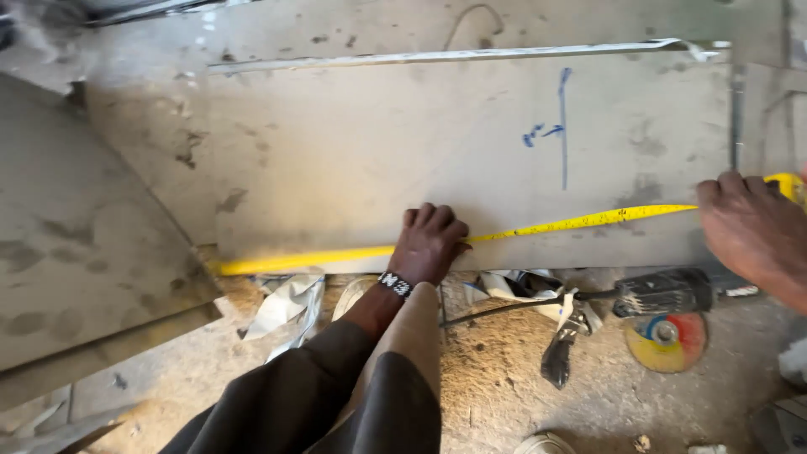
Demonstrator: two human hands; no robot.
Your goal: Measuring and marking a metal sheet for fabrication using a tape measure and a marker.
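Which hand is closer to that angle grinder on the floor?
The right hand. It sits just above the grinder, holding the tape measure case. The left hand presses the tape on the sheet, well to the grinder's left.

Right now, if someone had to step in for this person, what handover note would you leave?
Left hand: pressed flat on the yellow tape measure blade, pinning it to the grey metal sheet near its front edge.
Right hand: at the sheet's right end, closed around the yellow tape case.
The blade runs from the sheet's left corner across to the case.
A blue pen line already crosses the sheet, right of the left hand.
An angle grinder with its disc lies on the floor below the right hand, untouched.
The sheet shows no cut.
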